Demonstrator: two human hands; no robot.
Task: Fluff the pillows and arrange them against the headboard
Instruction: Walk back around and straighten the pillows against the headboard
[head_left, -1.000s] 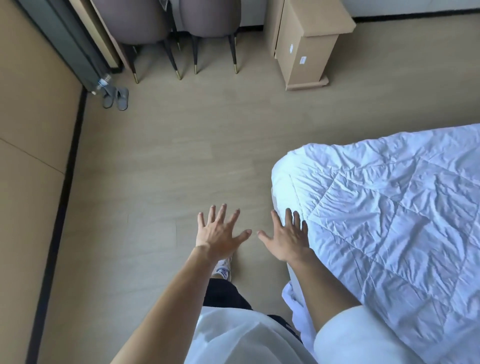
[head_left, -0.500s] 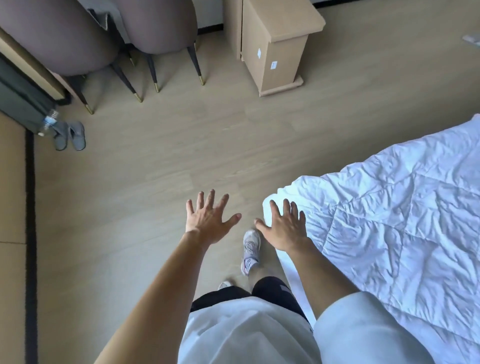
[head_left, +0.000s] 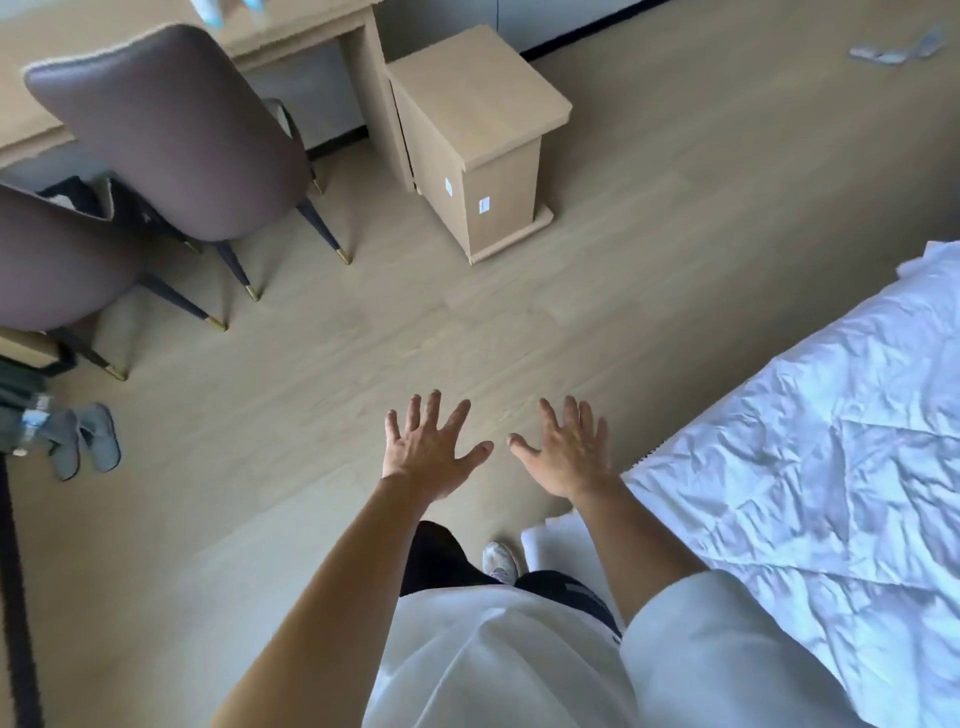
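No pillow and no headboard are in view. A bed with a rumpled white quilt fills the right side, its corner just right of my hands. My left hand is held out over the wooden floor, palm down, fingers spread, holding nothing. My right hand is beside it, also spread and holding nothing, a little left of the quilt's edge and not touching it. My legs and one white shoe show below.
Two mauve chairs stand at a light wooden desk at the upper left. A small wooden cabinet sits beside the desk. Grey slippers lie at the left wall. Pale wooden floor lies between the furniture and the bed.
The view has swung to the right: chairs, cabinet and slippers slid left and down, the bed shifted right. My hands stay spread in front of me, and I have stepped along the bed's edge.
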